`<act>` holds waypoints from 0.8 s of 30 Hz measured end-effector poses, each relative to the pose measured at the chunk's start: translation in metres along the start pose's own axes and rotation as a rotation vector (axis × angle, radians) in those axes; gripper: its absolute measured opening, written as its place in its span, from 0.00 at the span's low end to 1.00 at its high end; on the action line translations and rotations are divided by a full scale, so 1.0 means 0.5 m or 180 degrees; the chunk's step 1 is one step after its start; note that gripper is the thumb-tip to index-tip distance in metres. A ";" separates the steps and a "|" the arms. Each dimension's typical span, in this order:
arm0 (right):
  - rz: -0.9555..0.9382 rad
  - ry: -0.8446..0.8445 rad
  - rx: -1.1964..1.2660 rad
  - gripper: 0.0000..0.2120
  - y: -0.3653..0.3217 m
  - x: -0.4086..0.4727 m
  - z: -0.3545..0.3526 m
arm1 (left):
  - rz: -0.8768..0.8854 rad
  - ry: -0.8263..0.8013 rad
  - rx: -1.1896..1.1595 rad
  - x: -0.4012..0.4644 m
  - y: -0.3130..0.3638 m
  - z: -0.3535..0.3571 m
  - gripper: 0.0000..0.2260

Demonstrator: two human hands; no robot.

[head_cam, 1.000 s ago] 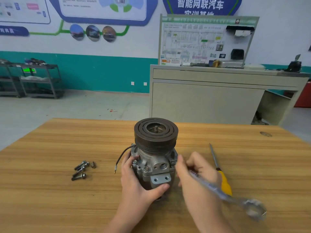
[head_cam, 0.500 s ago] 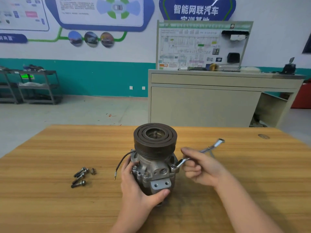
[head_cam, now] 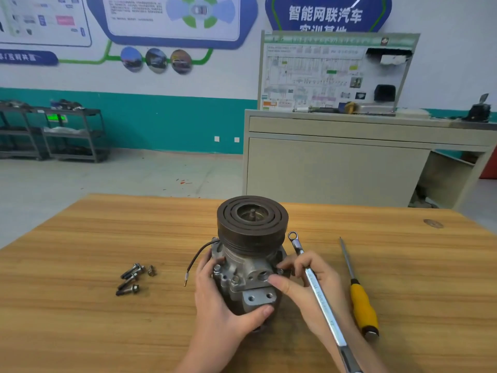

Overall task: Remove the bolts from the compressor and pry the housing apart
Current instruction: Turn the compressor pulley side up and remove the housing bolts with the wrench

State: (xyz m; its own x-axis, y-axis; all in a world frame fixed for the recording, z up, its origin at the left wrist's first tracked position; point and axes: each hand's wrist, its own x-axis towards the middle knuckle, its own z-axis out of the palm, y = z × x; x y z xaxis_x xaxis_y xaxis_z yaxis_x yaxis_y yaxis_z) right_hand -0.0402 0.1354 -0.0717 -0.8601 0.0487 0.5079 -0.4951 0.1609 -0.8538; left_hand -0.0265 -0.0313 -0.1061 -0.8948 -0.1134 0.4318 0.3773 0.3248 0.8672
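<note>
The compressor [head_cam: 248, 267] stands upright mid-table, its dark grooved pulley [head_cam: 252, 222] on top. My left hand [head_cam: 220, 300] grips the aluminium housing from the lower left, thumb under the mounting lug. My right hand [head_cam: 309, 286] holds a long silver wrench [head_cam: 317, 292], which lies across the fingers with its ring end up beside the pulley. That hand's thumb and fingertips sit at a bolt [head_cam: 280, 271] on the housing's right side. Several removed bolts [head_cam: 130, 279] lie on the table to the left.
A yellow-handled screwdriver [head_cam: 361, 305] lies on the wooden table [head_cam: 80, 319] right of my right hand. A black wire [head_cam: 197, 255] curls out from the compressor's left. Beyond the table stand a beige bench [head_cam: 336, 168] and grey shelving carts [head_cam: 72, 133].
The wrench came off the bolt and swung round, so its ring end now points up beside the pulley. My right fingertips moved onto the bolt. The left hand kept its grip.
</note>
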 end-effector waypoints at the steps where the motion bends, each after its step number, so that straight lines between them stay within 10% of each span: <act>1: 0.0015 -0.0047 -0.0007 0.16 0.004 0.003 -0.003 | 0.0010 0.0009 0.0019 0.001 0.000 0.001 0.47; 24: 0.0140 -0.0476 0.0036 0.18 0.001 0.018 -0.030 | 0.0141 -0.0058 0.0035 0.000 0.006 -0.002 0.43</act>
State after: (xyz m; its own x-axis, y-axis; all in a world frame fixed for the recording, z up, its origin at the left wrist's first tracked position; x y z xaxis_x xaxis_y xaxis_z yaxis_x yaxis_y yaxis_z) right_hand -0.0465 0.1506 -0.0657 -0.8893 -0.0919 0.4481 -0.4572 0.1506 -0.8765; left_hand -0.0253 -0.0315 -0.1031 -0.8816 -0.0816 0.4649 0.4140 0.3394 0.8446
